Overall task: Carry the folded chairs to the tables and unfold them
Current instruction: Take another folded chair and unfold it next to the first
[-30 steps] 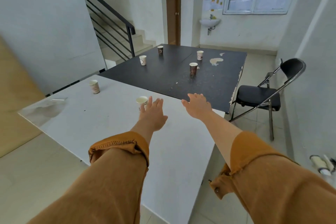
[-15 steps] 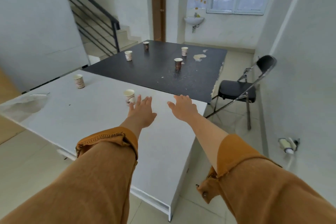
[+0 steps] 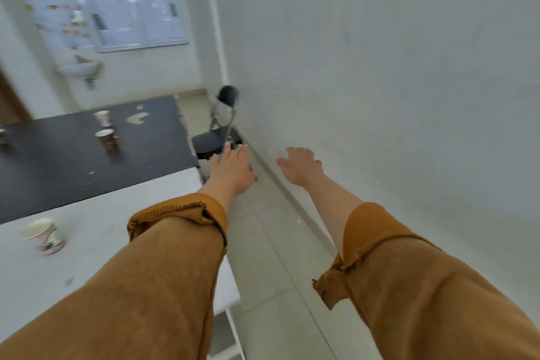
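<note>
chair (image 3: 209, 142): already unfolded, on the floor (image 3: 271, 242) between black table (image 3: 73, 161) and wall (image 3: 380, 67); backrest up at its far end; blurred.
folded chair: none in view.
direction: chair lies straight ahead of the fingers, slightly left of the gap between the hands.
left hand (image 3: 233, 168): fingers (image 3: 227, 149) straight, spread, holding nothing; tips overlap the seat's near edge in view, contact cannot be told.
right hand (image 3: 299, 165): fingers loosely spread, empty, out over the floor by the wall.
nearer hand: left, judged.
white table (image 3: 102, 242): under the left forearm, butts the black table; cup (image 3: 43, 235) on it.
step: judged between chairs.
</note>
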Tool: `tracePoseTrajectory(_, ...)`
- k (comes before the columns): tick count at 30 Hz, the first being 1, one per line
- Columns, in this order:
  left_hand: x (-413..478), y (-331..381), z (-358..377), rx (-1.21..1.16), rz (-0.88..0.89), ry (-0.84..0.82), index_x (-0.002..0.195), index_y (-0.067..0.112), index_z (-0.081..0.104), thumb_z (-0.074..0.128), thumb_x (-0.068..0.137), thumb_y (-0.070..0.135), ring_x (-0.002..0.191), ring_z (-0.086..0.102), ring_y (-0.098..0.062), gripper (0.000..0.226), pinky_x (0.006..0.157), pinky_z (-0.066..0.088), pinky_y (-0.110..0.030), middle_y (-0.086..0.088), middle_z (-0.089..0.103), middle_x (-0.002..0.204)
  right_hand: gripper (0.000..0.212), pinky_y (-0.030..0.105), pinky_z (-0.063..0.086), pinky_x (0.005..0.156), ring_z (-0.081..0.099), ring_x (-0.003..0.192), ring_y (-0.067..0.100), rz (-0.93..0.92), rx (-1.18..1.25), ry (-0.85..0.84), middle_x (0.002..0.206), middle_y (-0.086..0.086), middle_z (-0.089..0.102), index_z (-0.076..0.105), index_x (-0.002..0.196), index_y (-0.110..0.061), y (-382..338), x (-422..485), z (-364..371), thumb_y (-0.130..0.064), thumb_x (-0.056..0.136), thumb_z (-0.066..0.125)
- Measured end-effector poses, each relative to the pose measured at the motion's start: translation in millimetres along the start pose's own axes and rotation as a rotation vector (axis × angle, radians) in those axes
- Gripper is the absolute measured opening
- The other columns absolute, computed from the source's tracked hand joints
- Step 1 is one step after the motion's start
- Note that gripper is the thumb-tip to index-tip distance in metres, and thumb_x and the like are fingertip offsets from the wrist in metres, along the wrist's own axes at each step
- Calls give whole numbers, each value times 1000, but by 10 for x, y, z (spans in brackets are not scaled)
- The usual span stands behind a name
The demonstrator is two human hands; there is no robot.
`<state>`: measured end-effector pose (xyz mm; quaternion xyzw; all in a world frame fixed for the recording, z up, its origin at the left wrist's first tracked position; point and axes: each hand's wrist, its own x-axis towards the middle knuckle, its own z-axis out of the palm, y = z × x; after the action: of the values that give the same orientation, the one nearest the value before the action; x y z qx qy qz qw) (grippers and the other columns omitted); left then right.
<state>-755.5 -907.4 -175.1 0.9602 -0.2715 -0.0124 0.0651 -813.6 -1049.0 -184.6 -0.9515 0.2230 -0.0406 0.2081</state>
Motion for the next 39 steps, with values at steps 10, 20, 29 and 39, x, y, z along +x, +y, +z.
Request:
tracePoseTrajectory(10, -1039, 1565, 403, 10, 470, -126, 152, 12, 1, 40, 100, 33, 147, -11, -25, 68, 118, 3, -49, -1, 3, 161, 56, 47, 18, 113, 6, 146, 28, 433, -66, 114, 157, 10, 18, 21, 150, -14, 1177, -1872, -394, -44, 102, 25)
tracePoseTrajectory(20, -2402, 3558, 698, -21, 885, -246, 152, 14, 0, 39, 100, 31, 147, -14, -23, 68, 118, -1, -48, 0, -1, 161, 56, 47, 19, 112, 9, 145, 27, 812, -86, 247, 156, 11, 21, 24, 149, -14, 2519, -3840, -959, -44, 101, 27)
tracePoseTrajectory(29, -3684, 4710, 879, -65, 1057, -339, 152, 13, 2, 39, 100, 29, 147, -13, -24, 66, 118, 0, -48, -1, 0, 161, 56, 49, 16, 113, 10, 145, 28, 1001, -143, 258, 155, 13, 22, 25, 149, -13, 3323, -5430, -1425, -42, 101, 29)
tracePoseTrajectory(39, -4403, 4804, 987, -195, 1009, -335, 151, 16, 21, 29, 103, 34, 148, -2, -25, 52, 117, 6, -51, -5, 18, 159, 55, 48, 14, 115, 13, 145, 31, 1001, -183, 272, 152, 14, 30, 32, 146, -11, 3389, -6282, -1292, -43, 101, 27)
